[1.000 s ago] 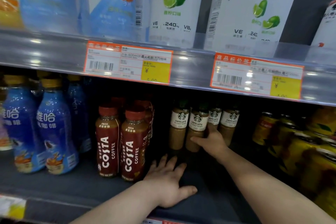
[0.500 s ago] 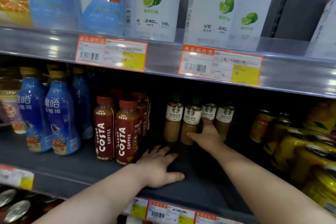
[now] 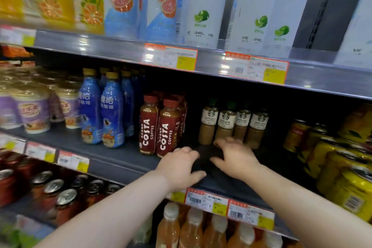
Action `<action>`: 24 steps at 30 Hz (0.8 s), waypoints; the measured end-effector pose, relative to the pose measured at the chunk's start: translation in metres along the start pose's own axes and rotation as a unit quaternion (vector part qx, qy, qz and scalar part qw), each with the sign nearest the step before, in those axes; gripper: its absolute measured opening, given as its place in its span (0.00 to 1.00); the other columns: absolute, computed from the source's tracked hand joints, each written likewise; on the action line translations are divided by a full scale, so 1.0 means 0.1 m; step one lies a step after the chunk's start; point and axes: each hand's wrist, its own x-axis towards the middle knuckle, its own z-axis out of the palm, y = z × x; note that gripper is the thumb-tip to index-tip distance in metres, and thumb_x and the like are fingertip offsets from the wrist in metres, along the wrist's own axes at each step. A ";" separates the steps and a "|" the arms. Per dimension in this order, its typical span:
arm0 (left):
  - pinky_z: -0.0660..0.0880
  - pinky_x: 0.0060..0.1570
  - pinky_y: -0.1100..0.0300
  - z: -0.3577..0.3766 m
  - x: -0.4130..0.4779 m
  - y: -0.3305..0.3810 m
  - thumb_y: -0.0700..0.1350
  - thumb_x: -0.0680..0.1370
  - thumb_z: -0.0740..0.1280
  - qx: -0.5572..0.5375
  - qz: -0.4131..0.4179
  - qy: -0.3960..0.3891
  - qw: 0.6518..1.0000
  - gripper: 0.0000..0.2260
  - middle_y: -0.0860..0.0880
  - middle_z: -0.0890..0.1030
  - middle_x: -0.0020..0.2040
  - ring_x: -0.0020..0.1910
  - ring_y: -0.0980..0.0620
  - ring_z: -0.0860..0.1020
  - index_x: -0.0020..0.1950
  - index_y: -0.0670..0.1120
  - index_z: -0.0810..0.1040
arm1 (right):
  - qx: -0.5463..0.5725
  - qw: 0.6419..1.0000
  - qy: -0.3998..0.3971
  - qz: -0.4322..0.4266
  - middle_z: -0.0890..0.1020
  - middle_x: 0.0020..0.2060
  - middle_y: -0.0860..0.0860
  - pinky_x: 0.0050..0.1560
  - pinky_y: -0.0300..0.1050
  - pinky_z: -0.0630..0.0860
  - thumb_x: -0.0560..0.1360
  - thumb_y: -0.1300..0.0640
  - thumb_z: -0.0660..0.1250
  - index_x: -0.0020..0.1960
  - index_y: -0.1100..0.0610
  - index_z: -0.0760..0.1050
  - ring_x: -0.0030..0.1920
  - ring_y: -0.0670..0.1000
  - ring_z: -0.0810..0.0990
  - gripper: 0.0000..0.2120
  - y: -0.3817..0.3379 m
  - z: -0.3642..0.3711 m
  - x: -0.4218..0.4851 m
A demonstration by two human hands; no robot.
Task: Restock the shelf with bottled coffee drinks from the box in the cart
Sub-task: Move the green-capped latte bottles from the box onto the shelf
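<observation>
Latte bottles [image 3: 226, 120] look stiff, slick, weighty; hold each at the label. Left grip [image 3: 179, 165] and right grip [image 3: 235, 157] lie spread, empty

Top row: grapefruit cartons [image 3: 121, 6] w/ lime cartons [image 3: 201, 2] to rt. Far rt: yellow cans [image 3: 340, 169]; far left: purple cups [image 3: 34, 112], prob. milk tea.

Red Costa bottles [image 3: 157, 127]; blue bottles [image 3: 111, 112]; yellow cans [image 3: 342, 159]; grey shelf [image 3: 112, 159].
</observation>
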 end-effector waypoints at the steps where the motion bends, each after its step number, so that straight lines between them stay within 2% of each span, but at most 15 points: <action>1: 0.70 0.61 0.53 -0.05 -0.12 -0.05 0.59 0.76 0.62 0.003 -0.008 0.004 1.000 0.24 0.49 0.72 0.63 0.64 0.48 0.70 0.69 0.49 0.69 | 0.005 1.000 0.006 -0.010 0.72 0.65 0.52 0.60 0.48 0.69 0.75 0.43 0.62 0.69 0.49 0.66 0.64 0.56 0.70 0.24 -0.12 -0.02 -0.05; 6: 0.71 0.59 0.51 -0.32 -0.93 -0.58 0.62 0.75 0.61 0.047 -0.086 0.026 0.995 0.24 0.48 0.72 0.61 0.63 0.46 0.70 0.65 0.50 0.70 | 0.019 0.997 -0.009 -0.071 0.72 0.65 0.50 0.62 0.50 0.70 0.75 0.43 0.61 0.69 0.48 0.66 0.65 0.55 0.70 0.24 -0.93 -0.03 -0.29; 12: 0.69 0.60 0.51 -0.63 -2.17 -1.32 0.62 0.76 0.60 0.090 -0.218 0.020 0.971 0.25 0.48 0.71 0.63 0.64 0.45 0.69 0.68 0.49 0.68 | 0.026 0.985 -0.022 -0.169 0.73 0.64 0.50 0.62 0.50 0.69 0.75 0.43 0.62 0.68 0.49 0.66 0.64 0.55 0.70 0.24 -2.19 0.13 -0.56; 16: 0.70 0.61 0.50 -0.79 -3.01 -1.73 0.62 0.75 0.61 0.096 -0.294 0.013 0.951 0.26 0.47 0.70 0.63 0.64 0.45 0.70 0.68 0.48 0.67 | 0.041 0.972 -0.038 -0.229 0.72 0.65 0.50 0.63 0.51 0.69 0.76 0.43 0.61 0.69 0.49 0.65 0.66 0.56 0.69 0.24 -3.05 0.24 -0.77; 20: 0.68 0.64 0.51 -0.90 -3.79 -2.04 0.61 0.76 0.61 0.092 -0.370 0.000 0.925 0.26 0.46 0.68 0.68 0.67 0.44 0.68 0.69 0.48 0.66 | 0.049 0.953 -0.060 -0.292 0.73 0.63 0.51 0.60 0.51 0.71 0.76 0.43 0.60 0.67 0.50 0.67 0.64 0.57 0.71 0.22 -3.85 0.36 -0.97; 24: 0.68 0.62 0.53 -0.99 -4.41 -2.28 0.61 0.76 0.60 0.089 -0.434 -0.007 0.896 0.25 0.47 0.70 0.66 0.67 0.45 0.68 0.68 0.49 0.67 | 0.056 0.931 -0.089 -0.350 0.73 0.62 0.52 0.60 0.52 0.71 0.76 0.44 0.61 0.68 0.51 0.66 0.63 0.57 0.71 0.23 -4.57 0.49 -1.17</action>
